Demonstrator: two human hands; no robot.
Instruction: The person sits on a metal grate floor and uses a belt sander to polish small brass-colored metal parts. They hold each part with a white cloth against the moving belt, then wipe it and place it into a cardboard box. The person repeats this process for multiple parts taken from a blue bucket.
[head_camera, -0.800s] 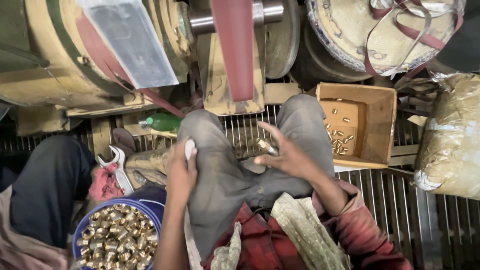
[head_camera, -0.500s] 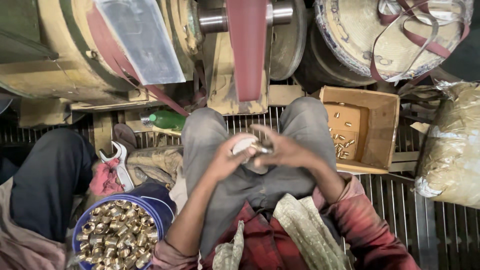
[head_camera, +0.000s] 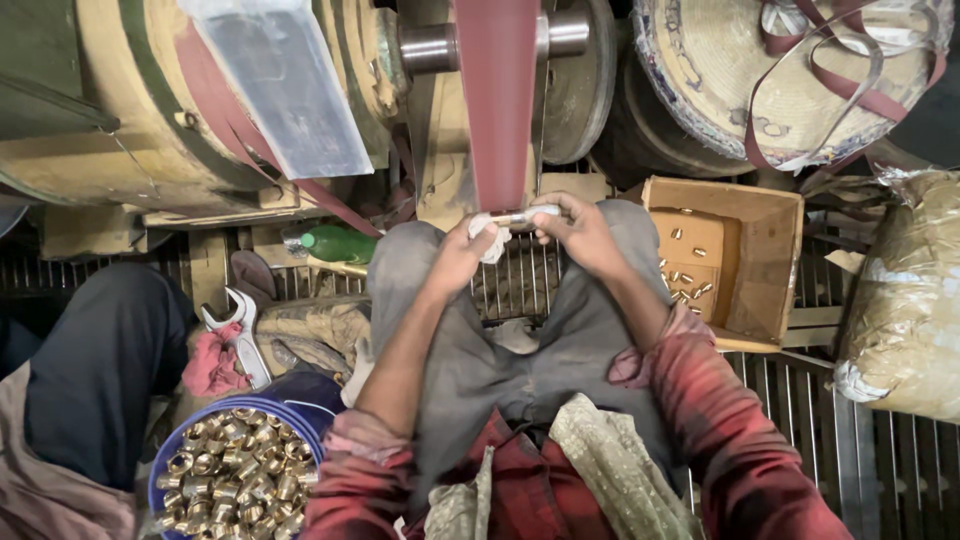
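Note:
Both hands meet just below the red sanding belt (head_camera: 497, 100), between my knees. My left hand (head_camera: 462, 255) grips a white rag (head_camera: 492, 237) wrapped round one end of a small metal fitting (head_camera: 522, 216). My right hand (head_camera: 580, 232) pinches the other end of the same fitting. The piece sits right at the belt's lower end; whether it touches the belt I cannot tell.
A blue bucket (head_camera: 165, 470) full of brass fittings stands at lower left. A cardboard box (head_camera: 770, 270) with several finished pieces lies to the right. A wrench (head_camera: 240, 335), pink rag (head_camera: 212, 365) and green bottle (head_camera: 338, 243) lie left. Another person's leg (head_camera: 95, 370) is at far left.
My hands came together from my thighs, joined on the fitting and rag, then rose forward to the bottom of the belt.

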